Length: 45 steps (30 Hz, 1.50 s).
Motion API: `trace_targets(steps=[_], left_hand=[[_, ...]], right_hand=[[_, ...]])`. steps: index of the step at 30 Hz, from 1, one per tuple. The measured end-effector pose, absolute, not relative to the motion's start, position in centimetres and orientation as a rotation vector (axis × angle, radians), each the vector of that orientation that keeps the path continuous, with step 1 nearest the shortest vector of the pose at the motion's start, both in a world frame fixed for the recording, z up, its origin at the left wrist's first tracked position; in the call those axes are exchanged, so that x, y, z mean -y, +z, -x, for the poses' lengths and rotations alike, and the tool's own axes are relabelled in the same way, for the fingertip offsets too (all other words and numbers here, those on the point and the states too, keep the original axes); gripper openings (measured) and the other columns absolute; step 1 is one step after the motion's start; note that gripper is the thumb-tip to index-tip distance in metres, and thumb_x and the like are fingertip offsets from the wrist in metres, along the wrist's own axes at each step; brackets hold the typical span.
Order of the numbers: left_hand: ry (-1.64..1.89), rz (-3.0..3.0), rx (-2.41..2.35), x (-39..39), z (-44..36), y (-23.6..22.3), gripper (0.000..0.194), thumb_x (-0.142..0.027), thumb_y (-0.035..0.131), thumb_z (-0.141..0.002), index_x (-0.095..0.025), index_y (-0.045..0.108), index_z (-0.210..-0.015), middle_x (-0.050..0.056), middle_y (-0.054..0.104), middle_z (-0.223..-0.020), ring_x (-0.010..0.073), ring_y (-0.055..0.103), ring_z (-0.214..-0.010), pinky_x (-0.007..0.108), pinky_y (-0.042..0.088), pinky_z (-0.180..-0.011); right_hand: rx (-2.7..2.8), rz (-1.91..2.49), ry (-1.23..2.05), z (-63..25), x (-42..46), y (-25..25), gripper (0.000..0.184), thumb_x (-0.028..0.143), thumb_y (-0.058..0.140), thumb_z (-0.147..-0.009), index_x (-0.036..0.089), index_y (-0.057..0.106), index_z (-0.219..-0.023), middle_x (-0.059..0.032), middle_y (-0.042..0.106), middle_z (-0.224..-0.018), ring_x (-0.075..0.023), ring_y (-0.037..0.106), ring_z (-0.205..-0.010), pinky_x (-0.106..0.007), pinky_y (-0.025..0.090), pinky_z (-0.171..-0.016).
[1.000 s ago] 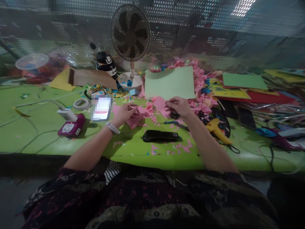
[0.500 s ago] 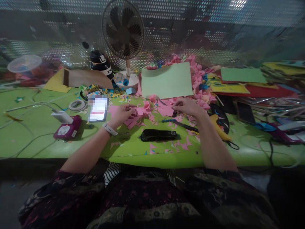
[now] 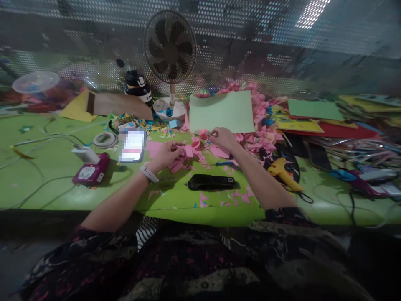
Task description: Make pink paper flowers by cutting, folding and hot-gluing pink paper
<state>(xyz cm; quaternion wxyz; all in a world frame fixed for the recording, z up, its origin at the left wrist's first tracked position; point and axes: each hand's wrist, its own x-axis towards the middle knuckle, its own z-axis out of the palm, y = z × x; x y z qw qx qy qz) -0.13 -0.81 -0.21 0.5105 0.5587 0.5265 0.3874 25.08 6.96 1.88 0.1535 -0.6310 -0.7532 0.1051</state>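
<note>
My left hand (image 3: 169,155), with a pale watch (image 3: 149,174) on its wrist, pinches a small piece of pink paper (image 3: 188,151). Curled pink paper (image 3: 195,144) lies just beyond its fingertips. To the right, my right hand (image 3: 221,138) is closed at the fingertips, close to another pink curl; what it pinches is too small to make out. Flat pink paper (image 3: 219,151) lies beneath that hand. Nearer my body rests a black stapler (image 3: 210,182). A blue-tipped tool (image 3: 224,163) is partly hidden by my right forearm.
A fan (image 3: 171,52) stands behind, beside a dark bottle (image 3: 138,88). Leftward are a lit phone (image 3: 132,145), a tape roll (image 3: 105,139) and a purple device (image 3: 90,170) with cables. A pale green sheet (image 3: 222,113) leans on pink paper pieces. A yellow glue gun (image 3: 284,174) lies right.
My right hand has moved left, from beside the flat pink paper to near the pink curls. My left hand stays at its pink paper. The view has shifted slightly.
</note>
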Motion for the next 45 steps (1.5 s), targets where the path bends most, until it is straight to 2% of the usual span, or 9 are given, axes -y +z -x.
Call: trace_targets(steps=[4, 11, 19, 24, 26, 30, 33, 39, 45], left_hand=[[0.91, -1.385, -1.282, 0.7, 0.3, -0.3, 0.022, -0.019, 0.067, -0.086, -0.014, 0.07, -0.107, 0.009, 0.076, -0.089, 0.013, 0.071, -0.069, 0.026, 0.059, -0.067], [0.957, -1.242, -1.191, 1.2, -0.1, 0.3, 0.023, -0.014, 0.069, -0.083, -0.013, 0.069, -0.106, 0.007, 0.075, -0.081, 0.0137, 0.071, -0.067, 0.026, 0.06, -0.065], [0.942, -1.198, -1.205, 1.6, -0.2, 1.1, 0.029, -0.009, 0.069, -0.083, -0.013, 0.066, -0.112, 0.006, 0.075, -0.083, 0.0123, 0.071, -0.067, 0.024, 0.059, -0.063], [0.932, -1.209, -1.219, 1.3, -0.1, 0.6, 0.022, -0.013, 0.068, -0.084, -0.013, 0.066, -0.105, 0.006, 0.075, -0.085, 0.0116, 0.071, -0.066, 0.025, 0.06, -0.065], [0.934, -1.238, -1.229, 1.1, 0.0, 0.3, 0.018, -0.017, 0.07, -0.083, -0.013, 0.067, -0.101, 0.006, 0.075, -0.084, 0.0125, 0.071, -0.067, 0.025, 0.06, -0.064], [0.934, -1.366, -1.259, 0.7, 0.4, -0.3, 0.017, -0.022, 0.07, -0.082, -0.014, 0.069, -0.096, 0.007, 0.076, -0.085, 0.0136, 0.07, -0.067, 0.025, 0.058, -0.061], [0.9, -1.518, -1.307, 0.4, 0.5, -0.6, 0.018, -0.023, 0.066, -0.082, -0.014, 0.07, -0.098, 0.008, 0.076, -0.088, 0.0146, 0.07, -0.067, 0.027, 0.058, -0.063], [0.838, -1.879, -1.42, 0.3, 0.5, -0.7, 0.019, -0.024, 0.064, -0.08, -0.017, 0.075, -0.094, 0.008, 0.076, -0.091, 0.0201, 0.069, -0.076, 0.031, 0.056, -0.068], [0.844, -1.951, -1.424, 0.5, 0.5, -0.4, 0.02, -0.025, 0.061, -0.081, -0.018, 0.075, -0.093, 0.008, 0.077, -0.095, 0.0214, 0.07, -0.08, 0.034, 0.056, -0.074]], right_hand=[[2.152, 1.791, 0.382, -24.4, -6.6, 1.3, 0.02, 0.023, 0.056, -0.09, 0.016, 0.075, -0.092, -0.0093, 0.074, -0.097, -0.0175, 0.062, -0.073, -0.028, 0.044, -0.061], [2.204, 1.691, 0.171, -25.2, -3.6, 2.3, 0.017, 0.02, 0.057, -0.087, 0.017, 0.073, -0.088, -0.01, 0.073, -0.1, -0.0231, 0.063, -0.093, -0.031, 0.045, -0.074], [2.003, 1.777, 0.115, -27.1, -2.6, 1.8, 0.018, 0.022, 0.055, -0.086, 0.018, 0.072, -0.09, -0.0083, 0.074, -0.096, -0.0237, 0.064, -0.091, -0.032, 0.044, -0.075], [1.911, 1.793, 0.09, -26.9, -2.7, 1.5, 0.028, 0.025, 0.055, -0.088, 0.016, 0.067, -0.111, -0.0116, 0.07, -0.111, -0.024, 0.064, -0.092, -0.033, 0.046, -0.074], [1.972, 1.708, 0.143, -26.1, -2.6, 1.6, 0.027, 0.025, 0.054, -0.089, 0.017, 0.067, -0.112, -0.012, 0.068, -0.114, -0.0218, 0.064, -0.089, -0.033, 0.048, -0.074], [2.206, 1.539, 0.357, -23.9, -3.0, 1.6, 0.017, 0.027, 0.061, -0.087, 0.017, 0.07, -0.097, -0.0097, 0.07, -0.1, -0.0203, 0.063, -0.084, -0.032, 0.049, -0.072], [2.22, 1.571, 0.531, -22.9, -3.5, 1.2, 0.016, 0.027, 0.063, -0.086, 0.016, 0.071, -0.096, -0.0102, 0.07, -0.095, -0.0196, 0.063, -0.08, -0.032, 0.05, -0.067], [2.18, 1.519, 0.586, -22.3, -3.6, 0.7, 0.012, 0.02, 0.061, -0.086, 0.017, 0.072, -0.089, -0.0076, 0.073, -0.094, -0.0173, 0.064, -0.078, -0.033, 0.051, -0.07], [2.114, 1.542, 0.656, -22.3, -3.3, 0.7, 0.015, 0.019, 0.058, -0.086, 0.016, 0.073, -0.086, -0.0077, 0.072, -0.09, -0.0169, 0.064, -0.077, -0.03, 0.051, -0.066]])
